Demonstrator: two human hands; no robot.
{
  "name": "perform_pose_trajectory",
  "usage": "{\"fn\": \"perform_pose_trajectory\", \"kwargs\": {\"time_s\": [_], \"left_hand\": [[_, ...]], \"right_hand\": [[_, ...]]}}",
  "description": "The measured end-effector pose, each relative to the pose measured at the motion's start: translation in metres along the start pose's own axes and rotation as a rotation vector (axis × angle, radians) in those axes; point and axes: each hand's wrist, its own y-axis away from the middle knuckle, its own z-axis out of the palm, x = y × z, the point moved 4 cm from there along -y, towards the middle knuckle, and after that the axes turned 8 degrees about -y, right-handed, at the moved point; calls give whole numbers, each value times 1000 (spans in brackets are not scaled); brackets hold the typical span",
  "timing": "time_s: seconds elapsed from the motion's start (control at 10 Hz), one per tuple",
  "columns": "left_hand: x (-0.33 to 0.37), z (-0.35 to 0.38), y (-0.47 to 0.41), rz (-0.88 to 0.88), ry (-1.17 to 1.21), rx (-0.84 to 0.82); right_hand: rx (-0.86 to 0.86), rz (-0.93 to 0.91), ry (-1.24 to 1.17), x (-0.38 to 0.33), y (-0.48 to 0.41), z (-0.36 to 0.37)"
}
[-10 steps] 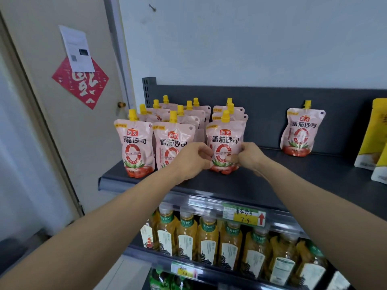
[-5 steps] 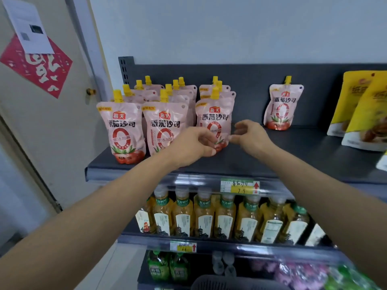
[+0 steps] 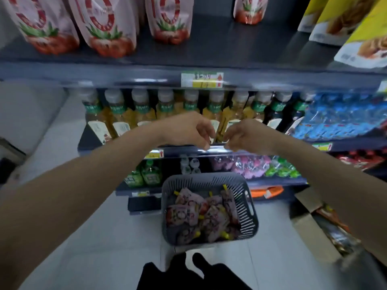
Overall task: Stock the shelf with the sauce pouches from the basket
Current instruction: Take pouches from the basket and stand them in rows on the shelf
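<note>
Hanging in the air with nothing in them, the left hand point(image 3: 188, 130) and the right hand point(image 3: 245, 135) are near each other, fingers loosely curled, in front of a row of bottles point(image 3: 165, 109). They are well above the basket point(image 3: 249, 208), which stands on the floor point(image 3: 83, 258) at the foot of the shelving, almost straight under them. This placing seems practical: the person only needs to reach down for the next piece.

The sauce pouches in the basket point(image 3: 201, 214) lie flat in a loose heap, yellow spouts pointing in different ways. The stocked pouches point(image 3: 109, 24) stand upright along the front edge of the top shelf point(image 3: 219, 45), toward its left end, with the printed side to the aisle, probably so that a customer can read them. To their right the shelf is bare up to the yellow packs point(image 3: 364, 38), apart from one pouch standing further back. More pouches would likely go there.
</note>
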Motion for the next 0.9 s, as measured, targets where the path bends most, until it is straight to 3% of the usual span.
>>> {"fn": "perform_pose_trajectory", "kwargs": {"time_s": [0.2,0.4,0.6,0.7,0.8,0.9], "left_hand": [[-52,109,-22,-238,40,-177],[-97,211,-34,-394,32,-164],[-135,281,-31,-465,-68,-220],[-153,310,-32,-492,-152,-307],[-164,328,-32,-486,-92,-253],[-174,348,-40,-448,-115,-300]], "right_hand": [[-219,119,43,80,8,89],[-432,149,102,132,17,172],[-500,232,175,172,25,221],[-489,276,91,194,19,243],[-522,340,-52,201,17,261],[-595,399,-114,207,14,280]]}}
